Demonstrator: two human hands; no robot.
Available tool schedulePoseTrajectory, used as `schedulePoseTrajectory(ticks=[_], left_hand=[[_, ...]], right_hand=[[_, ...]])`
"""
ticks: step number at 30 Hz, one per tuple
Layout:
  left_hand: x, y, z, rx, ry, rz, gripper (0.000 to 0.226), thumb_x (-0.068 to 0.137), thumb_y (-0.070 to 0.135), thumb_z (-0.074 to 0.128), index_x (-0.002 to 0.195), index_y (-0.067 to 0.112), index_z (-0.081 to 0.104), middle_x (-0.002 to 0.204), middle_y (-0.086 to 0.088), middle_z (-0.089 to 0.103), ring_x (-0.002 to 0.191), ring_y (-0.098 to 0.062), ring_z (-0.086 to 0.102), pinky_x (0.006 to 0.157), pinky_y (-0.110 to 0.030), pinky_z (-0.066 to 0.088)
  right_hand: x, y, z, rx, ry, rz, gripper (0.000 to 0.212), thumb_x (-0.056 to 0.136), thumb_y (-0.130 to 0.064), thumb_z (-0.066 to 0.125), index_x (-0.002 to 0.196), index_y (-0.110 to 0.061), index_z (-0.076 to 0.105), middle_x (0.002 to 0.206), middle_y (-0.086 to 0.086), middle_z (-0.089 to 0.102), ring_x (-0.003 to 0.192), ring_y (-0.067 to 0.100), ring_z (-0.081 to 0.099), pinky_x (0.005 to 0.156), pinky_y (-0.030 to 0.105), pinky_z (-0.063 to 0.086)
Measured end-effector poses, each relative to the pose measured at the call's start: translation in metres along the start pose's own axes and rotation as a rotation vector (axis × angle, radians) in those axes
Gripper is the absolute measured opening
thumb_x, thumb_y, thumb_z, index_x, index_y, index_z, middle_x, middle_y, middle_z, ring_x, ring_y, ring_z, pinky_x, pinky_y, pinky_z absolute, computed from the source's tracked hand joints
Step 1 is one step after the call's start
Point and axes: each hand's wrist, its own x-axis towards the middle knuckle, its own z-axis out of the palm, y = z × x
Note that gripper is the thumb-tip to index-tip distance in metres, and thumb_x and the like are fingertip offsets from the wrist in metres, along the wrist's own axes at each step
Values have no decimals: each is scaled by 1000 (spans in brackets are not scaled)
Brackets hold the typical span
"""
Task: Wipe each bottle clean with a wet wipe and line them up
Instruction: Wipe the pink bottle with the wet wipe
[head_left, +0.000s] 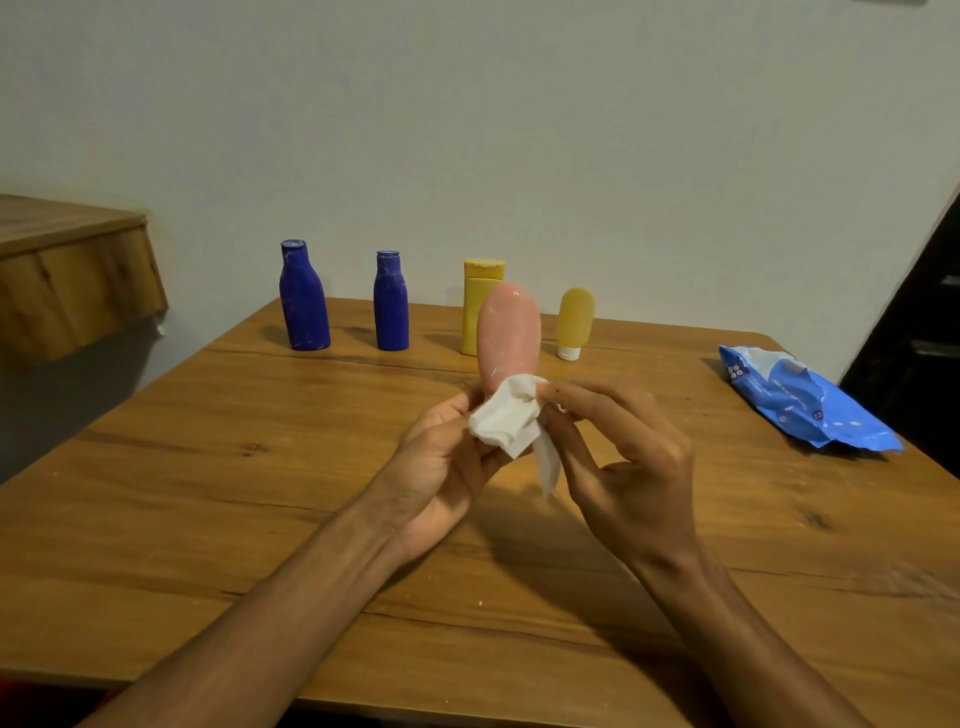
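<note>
Pink bottle (509, 332) upright between both hands, wet wipe (506, 423) bunched at its base.
Left hand (447, 467) grips its streaky lower end; right hand (623, 457) pinches the white wipe against it.

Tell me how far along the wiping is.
Lined up at the back: two blue bottles, a yellow bottle, a yellow tube; the blue ones show pale streaks, so wiping is uncertain. In hand: left hand holds the pink bottle, right hand pinches the wipe against it. Left: add it to the row.
</note>
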Motion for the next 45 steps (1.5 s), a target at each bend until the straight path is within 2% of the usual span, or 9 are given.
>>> schedulePoseTrajectory(ticks=[4, 9, 12, 19, 27, 33, 36, 40, 45], left_hand=[[1, -1, -1, 61, 17, 19, 51, 79, 8, 58, 130, -1, 53, 109, -16, 68, 96, -21, 65, 95, -35, 49], [1, -3, -1, 195, 31, 39, 40, 88, 6, 54, 128, 3, 55, 100, -8, 73, 89, -16, 69, 80, -27, 58], [2, -1, -2, 214, 6, 30, 46, 82, 8, 58, 128, 8, 55, 111, -9, 72, 98, -18, 69, 86, -28, 57], [2, -3, 0, 307, 12, 107, 30, 76, 11, 63, 106, 11, 69, 100, -6, 74, 95, -16, 69, 95, -37, 54], [-1, -4, 1, 419, -12, 132, 35, 68, 10, 66, 102, 17, 70, 106, -5, 74, 104, -20, 69, 88, -36, 58], [-2, -5, 3, 539, -17, 124, 37, 76, 9, 66, 113, 15, 66, 110, -8, 73, 106, -21, 68, 87, -35, 58], [-2, -5, 1, 520, -3, 133, 38, 71, 11, 68, 108, 19, 66, 105, -6, 74, 103, -21, 69, 89, -37, 57], [-2, -4, 0, 616, 13, 178, 30, 85, -1, 65, 112, 13, 66, 107, -15, 71, 98, -21, 68, 87, -33, 57], [-2, -5, 3, 692, -15, 185, 34, 80, 14, 70, 113, 17, 63, 102, -6, 73, 93, -14, 71, 81, -28, 58]], right_hand=[[-1, 2, 3, -2, -39, -3, 28, 89, -27, 61, 108, -9, 71, 106, 8, 68, 96, 22, 63, 70, 44, 54], [-2, 4, 5, -6, -62, 22, 32, 90, -29, 56, 110, -9, 70, 108, 9, 67, 97, 24, 63, 71, 44, 56], [0, 3, 3, 21, -34, 73, 33, 89, -27, 55, 112, -8, 69, 109, 10, 67, 97, 25, 64, 71, 43, 57], [2, 2, 4, 105, -62, 50, 31, 87, -25, 59, 110, -8, 70, 106, 8, 65, 97, 12, 61, 80, 16, 52], [4, 3, 2, 139, -37, 86, 31, 85, -27, 61, 108, -8, 71, 104, 7, 65, 95, 14, 62, 77, 22, 55], [4, 8, 3, 88, -68, 94, 33, 87, -31, 58, 109, -10, 72, 106, 10, 65, 96, 25, 62, 70, 42, 58], [5, 4, 5, 71, -81, 92, 33, 88, -31, 57, 110, -11, 72, 107, 9, 64, 95, 25, 61, 68, 42, 57], [4, 4, 6, 44, -146, 6, 30, 89, -29, 57, 108, -12, 73, 105, 9, 62, 92, 25, 59, 65, 44, 54], [6, 6, 6, 63, -66, 80, 30, 88, -31, 60, 105, -10, 73, 100, 7, 65, 89, 23, 62, 65, 42, 56]])
